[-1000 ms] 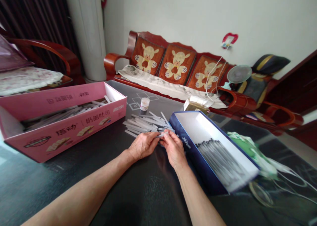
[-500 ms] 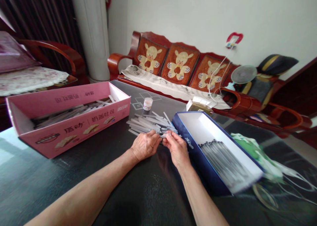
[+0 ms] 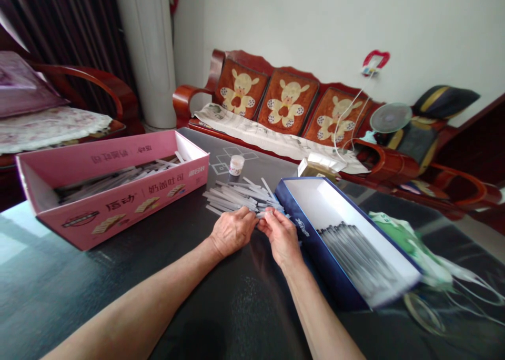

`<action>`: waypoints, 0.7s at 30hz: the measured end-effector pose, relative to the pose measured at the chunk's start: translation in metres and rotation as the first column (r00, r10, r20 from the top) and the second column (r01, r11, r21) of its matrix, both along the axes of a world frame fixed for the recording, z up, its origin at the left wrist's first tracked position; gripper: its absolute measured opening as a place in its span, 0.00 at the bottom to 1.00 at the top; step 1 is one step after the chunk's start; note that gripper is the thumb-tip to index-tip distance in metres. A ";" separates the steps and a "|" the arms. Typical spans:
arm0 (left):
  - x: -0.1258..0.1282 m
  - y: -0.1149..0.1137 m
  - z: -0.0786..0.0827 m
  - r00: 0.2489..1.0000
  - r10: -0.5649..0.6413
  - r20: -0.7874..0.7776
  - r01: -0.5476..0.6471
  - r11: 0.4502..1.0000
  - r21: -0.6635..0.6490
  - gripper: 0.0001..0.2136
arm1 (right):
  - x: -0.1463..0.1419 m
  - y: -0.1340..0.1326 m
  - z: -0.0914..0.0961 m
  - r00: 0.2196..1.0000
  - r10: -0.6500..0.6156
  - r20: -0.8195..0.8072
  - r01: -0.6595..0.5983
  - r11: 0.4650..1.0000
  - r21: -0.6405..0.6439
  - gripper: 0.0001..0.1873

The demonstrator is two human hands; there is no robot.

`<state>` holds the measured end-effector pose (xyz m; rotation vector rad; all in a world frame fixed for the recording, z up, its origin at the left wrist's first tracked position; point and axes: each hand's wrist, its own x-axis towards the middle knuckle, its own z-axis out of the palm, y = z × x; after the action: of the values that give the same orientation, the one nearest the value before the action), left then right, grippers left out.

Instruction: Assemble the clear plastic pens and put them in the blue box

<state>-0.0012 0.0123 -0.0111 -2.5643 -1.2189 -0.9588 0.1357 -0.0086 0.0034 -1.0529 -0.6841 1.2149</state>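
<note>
Compared with the earlier frame, the whole scene sits slightly right in view, and the two hands stay close together at the table's middle. **Centre:** the right hand [image 3: 281,239] has its fingers [image 3: 274,218] nearly closed, pinching a few slim white plastic strips [image 3: 269,211]. The left hand [image 3: 232,233] lies just beside it, with fingers curled inward and tips at the near edge of the loose pile of strips [image 3: 236,198]; whether they grip anything cannot be told. The pile lies directly above the hands, at 12 o'clock, on the black table top [image 3: 79,276]. **Surroundings, clock positions from the hands:** at 9 to 10 o'clock, a pink printed cardboard box [image 3: 118,213] holds more white strips, lying lengthwise. At 3 o'clock, just beside the right hand, a navy box with a white interior [image 3: 327,255] holds a neat row of dark-tipped strips [image 3: 355,257]. At 11 o'clock, a small white-capped jar [image 3: 236,165] stands just beyond the pile. At 12 to 1 o'clock, a wooden sofa [image 3: 185,98] with bear-patterned cushions [image 3: 287,101] stands behind the table.
</note>
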 end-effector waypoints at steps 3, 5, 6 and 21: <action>-0.001 0.004 0.001 1.000 0.012 0.022 -0.013 0.999 0.042 0.13 | -0.002 0.002 -0.003 0.999 -0.047 0.020 0.046 0.998 0.053 0.16; -0.002 0.008 0.001 0.998 0.046 0.053 -0.051 0.995 0.088 0.13 | -0.001 0.003 -0.006 0.992 -0.123 0.034 0.120 0.988 0.094 0.16; -0.003 0.010 0.001 0.995 0.068 0.071 -0.075 0.991 0.110 0.12 | 0.000 0.004 -0.007 0.986 -0.160 0.037 0.155 0.982 0.108 0.16; -0.008 0.016 -0.003 0.954 -0.162 0.254 0.120 0.978 0.173 0.19 | 0.018 -0.020 0.039 -0.103 -0.219 0.970 -0.263 0.947 0.186 0.10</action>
<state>-0.0095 0.0286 -0.0143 -2.4848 -0.9789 -1.4102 0.1534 -0.0283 0.0425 -1.5888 -2.0748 -0.0939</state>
